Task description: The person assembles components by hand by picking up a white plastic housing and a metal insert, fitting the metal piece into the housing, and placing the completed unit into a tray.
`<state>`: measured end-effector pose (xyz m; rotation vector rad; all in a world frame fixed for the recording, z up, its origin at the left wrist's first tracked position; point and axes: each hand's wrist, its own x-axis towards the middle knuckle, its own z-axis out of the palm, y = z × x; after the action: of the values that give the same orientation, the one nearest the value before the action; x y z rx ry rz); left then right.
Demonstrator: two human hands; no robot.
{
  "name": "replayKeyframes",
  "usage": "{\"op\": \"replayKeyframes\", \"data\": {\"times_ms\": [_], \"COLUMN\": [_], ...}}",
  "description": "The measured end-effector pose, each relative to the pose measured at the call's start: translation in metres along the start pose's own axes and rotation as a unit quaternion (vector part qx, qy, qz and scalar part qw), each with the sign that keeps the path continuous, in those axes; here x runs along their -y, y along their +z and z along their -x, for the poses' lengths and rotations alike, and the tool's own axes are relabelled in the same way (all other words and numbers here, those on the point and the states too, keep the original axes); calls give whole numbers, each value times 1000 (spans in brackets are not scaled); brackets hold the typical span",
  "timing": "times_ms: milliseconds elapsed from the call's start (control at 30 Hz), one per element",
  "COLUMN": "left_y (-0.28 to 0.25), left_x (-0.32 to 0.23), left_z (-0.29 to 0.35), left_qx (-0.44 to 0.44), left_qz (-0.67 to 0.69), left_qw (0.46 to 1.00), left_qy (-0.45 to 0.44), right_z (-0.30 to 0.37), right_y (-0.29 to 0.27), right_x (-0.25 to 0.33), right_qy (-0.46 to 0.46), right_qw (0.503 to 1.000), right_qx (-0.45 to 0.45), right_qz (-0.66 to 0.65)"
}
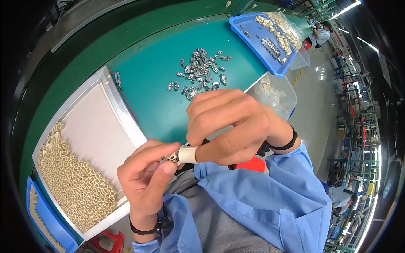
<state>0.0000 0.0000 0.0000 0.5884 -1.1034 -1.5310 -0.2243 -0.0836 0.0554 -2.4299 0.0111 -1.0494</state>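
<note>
- Your left hand (147,168) is closed, thumb and forefinger pinching a small silvery metal clip (172,157); most of that clip is hidden between your fingertips, so its shape cannot be made out.
- Your right hand (230,126) is curled shut around a short cream plastic ring sleeve (188,154), which pokes out beside your thumb and touches the metal clip. How far the sleeve runs into your fist is hidden.
- Both parts sit in the air just in front of your chest, over the near edge of the green bench (156,80).
- A scattered heap of small silvery metal clips (200,74) lies on the bench beyond your right hand, well apart from it.
- At your left is a shallow white rectangular tray (95,126), its near end piled with cream plastic rings (74,185); the far end is bare.
- A blue plastic tray (40,219) beside it is cut off at the lower left edge.
- A second blue plastic tray with cream parts and a row of metal pieces (270,40) sits at the far right of the bench; its contents are too small to tell apart.
- A clear plastic tub (278,95) hangs past the bench edge, partly hidden behind your right hand.
- Black wristbands (287,145) and blue sleeves (274,198) cover your wrists.
</note>
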Motion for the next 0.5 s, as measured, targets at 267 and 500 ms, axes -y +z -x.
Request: {"op": "replayKeyframes", "data": {"times_ms": [267,500], "left_y": [11,17], "left_x": [-1,6], "left_z": [-8,-11], "left_qx": [19,-24], "left_qz": [-114,-6], "left_qw": [992,1000], "left_qy": [57,-13], "right_z": [8,14], "right_y": [-5,-4], "right_x": [7,4], "right_qy": [53,17], "right_qw": [998,996], "right_qx": [-14,-52], "right_qz": [0,73]}}
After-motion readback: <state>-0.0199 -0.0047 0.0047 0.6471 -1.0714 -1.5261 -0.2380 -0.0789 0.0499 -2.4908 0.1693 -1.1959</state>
